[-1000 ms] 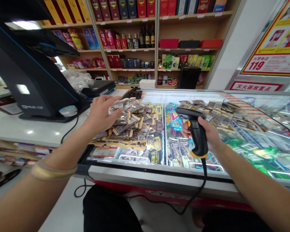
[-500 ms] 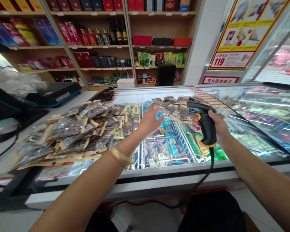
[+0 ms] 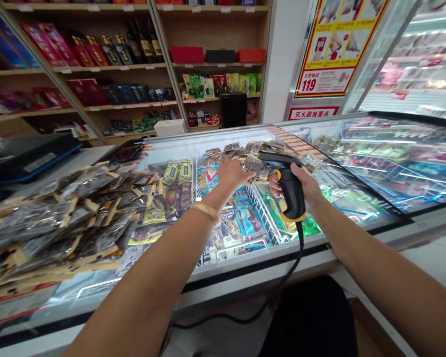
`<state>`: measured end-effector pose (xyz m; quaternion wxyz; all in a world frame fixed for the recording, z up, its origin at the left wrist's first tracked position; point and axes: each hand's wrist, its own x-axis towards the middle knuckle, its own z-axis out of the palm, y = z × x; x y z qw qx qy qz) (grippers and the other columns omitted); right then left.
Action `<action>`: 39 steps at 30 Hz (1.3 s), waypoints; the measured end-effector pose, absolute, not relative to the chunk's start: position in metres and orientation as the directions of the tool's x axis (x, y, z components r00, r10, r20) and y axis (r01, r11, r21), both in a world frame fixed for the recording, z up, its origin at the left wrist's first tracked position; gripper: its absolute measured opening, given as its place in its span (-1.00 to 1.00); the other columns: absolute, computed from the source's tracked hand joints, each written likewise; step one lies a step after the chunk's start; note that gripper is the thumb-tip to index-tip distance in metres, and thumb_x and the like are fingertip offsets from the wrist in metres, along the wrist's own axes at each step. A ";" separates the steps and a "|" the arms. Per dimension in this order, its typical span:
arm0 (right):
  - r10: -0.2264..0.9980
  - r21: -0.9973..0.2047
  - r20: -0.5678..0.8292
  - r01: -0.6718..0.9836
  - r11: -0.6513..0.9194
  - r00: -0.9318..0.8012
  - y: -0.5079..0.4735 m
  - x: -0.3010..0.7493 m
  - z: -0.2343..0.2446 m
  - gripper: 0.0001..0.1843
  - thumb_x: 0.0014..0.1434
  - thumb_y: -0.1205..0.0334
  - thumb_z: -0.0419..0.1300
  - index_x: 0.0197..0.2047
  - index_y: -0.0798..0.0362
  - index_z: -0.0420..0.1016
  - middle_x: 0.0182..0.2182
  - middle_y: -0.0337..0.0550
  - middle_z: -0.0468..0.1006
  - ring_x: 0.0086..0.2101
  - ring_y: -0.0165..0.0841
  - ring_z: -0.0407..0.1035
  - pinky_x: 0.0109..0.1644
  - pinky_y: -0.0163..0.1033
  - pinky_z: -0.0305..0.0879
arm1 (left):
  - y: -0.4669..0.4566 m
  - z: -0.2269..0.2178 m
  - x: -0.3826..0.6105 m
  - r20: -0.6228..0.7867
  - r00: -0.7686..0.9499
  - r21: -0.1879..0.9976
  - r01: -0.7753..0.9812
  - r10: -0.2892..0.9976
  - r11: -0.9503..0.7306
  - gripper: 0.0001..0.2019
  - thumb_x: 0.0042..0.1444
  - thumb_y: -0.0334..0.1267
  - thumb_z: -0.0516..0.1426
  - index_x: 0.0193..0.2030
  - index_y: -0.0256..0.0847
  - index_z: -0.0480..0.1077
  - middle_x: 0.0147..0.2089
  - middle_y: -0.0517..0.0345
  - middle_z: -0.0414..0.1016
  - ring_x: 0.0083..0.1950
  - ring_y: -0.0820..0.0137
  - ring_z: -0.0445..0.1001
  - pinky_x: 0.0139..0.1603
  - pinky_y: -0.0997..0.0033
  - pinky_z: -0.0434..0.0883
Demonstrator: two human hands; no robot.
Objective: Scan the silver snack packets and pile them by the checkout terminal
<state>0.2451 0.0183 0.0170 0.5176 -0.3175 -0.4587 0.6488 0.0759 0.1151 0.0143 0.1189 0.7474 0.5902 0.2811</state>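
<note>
Under both hands, we are reaching across the freezer's glass lid (image 3: 357,198), its left end cut off by the frame. Left of our left hand, the big heap of packets (image 3: 78,208) is spilling out of view. Just past our fingertips, the smaller pile of packets (image 3: 252,148) is lying partly hidden by our left hand (image 3: 232,174), which is touching its near edge; we cannot tell whether it is pinching one. Our right hand (image 3: 306,191) is gripping the scanner (image 3: 288,183), its cable (image 3: 293,267) dropping over the near rim. Right of that hand, bare glass is lying open.
</note>
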 end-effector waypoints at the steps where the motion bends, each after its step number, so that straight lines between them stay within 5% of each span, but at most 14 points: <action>1: 0.962 -0.922 0.065 -0.385 -0.044 -0.266 0.017 0.245 0.017 -0.52 0.02 -0.24 0.17 -0.44 0.07 0.41 -0.55 -0.19 0.25 -0.52 -0.40 0.17 -0.43 -0.26 0.18 | 0.112 0.015 0.075 0.267 0.141 0.517 0.814 0.953 -0.265 -0.55 -0.23 -0.03 0.33 -0.25 -0.29 0.42 -0.11 -0.22 0.47 0.08 -0.07 0.35 0.10 0.02 0.24; 5: 0.954 -0.906 0.063 -0.419 -0.069 -0.294 0.014 0.244 0.016 -0.53 0.00 -0.20 0.20 -0.44 0.10 0.43 -0.55 -0.20 0.26 -0.52 -0.43 0.19 -0.43 -0.30 0.19 | 0.086 0.018 0.053 0.208 0.114 0.639 0.736 0.972 -0.223 -0.58 -0.04 -0.08 0.24 -0.08 -0.26 0.34 -0.16 -0.11 0.50 -0.17 0.12 0.47 -0.19 0.24 0.35; 9: 0.946 -0.889 0.024 -0.439 -0.127 -0.323 0.016 0.235 0.010 -0.58 0.01 -0.15 0.22 -0.44 0.10 0.40 -0.55 -0.21 0.28 -0.52 -0.44 0.20 -0.44 -0.31 0.19 | 0.053 0.019 0.005 0.208 0.140 0.657 0.713 0.968 -0.244 -0.73 0.09 -0.08 0.12 -0.16 -0.22 0.36 -0.28 0.00 0.50 -0.36 0.28 0.45 -0.35 0.33 0.32; 19: 0.851 -0.899 0.020 -0.381 -0.214 -0.525 0.026 0.152 0.019 -0.52 -0.04 -0.19 0.25 -0.46 0.12 0.39 -0.57 -0.20 0.36 -0.53 -0.44 0.22 -0.41 -0.28 0.20 | 0.017 0.018 -0.074 0.245 0.053 0.526 0.832 0.968 -0.179 -0.74 0.08 -0.05 0.07 -0.27 -0.21 0.37 -0.39 0.12 0.47 -0.39 0.31 0.42 -0.35 0.35 0.30; 29: 0.827 -0.917 0.000 -0.329 -0.224 -0.562 0.020 0.131 0.014 -0.48 -0.07 -0.23 0.26 -0.47 0.14 0.41 -0.56 -0.20 0.36 -0.50 -0.42 0.24 -0.33 -0.26 0.20 | 0.015 0.009 -0.085 0.263 0.028 0.623 0.758 0.964 -0.192 -0.72 0.05 -0.07 0.08 -0.21 -0.21 0.42 -0.37 0.14 0.50 -0.38 0.34 0.42 -0.31 0.36 0.34; 39: 0.834 -0.938 -0.022 -0.278 -0.209 -0.551 0.019 0.131 0.013 -0.50 0.01 -0.22 0.19 -0.45 0.12 0.40 -0.55 -0.20 0.33 -0.50 -0.41 0.22 -0.33 -0.25 0.17 | 0.013 0.012 -0.083 0.293 0.049 0.561 0.800 0.955 -0.213 -0.77 0.07 -0.14 0.09 -0.21 -0.21 0.42 -0.35 0.12 0.51 -0.37 0.34 0.43 -0.28 0.35 0.35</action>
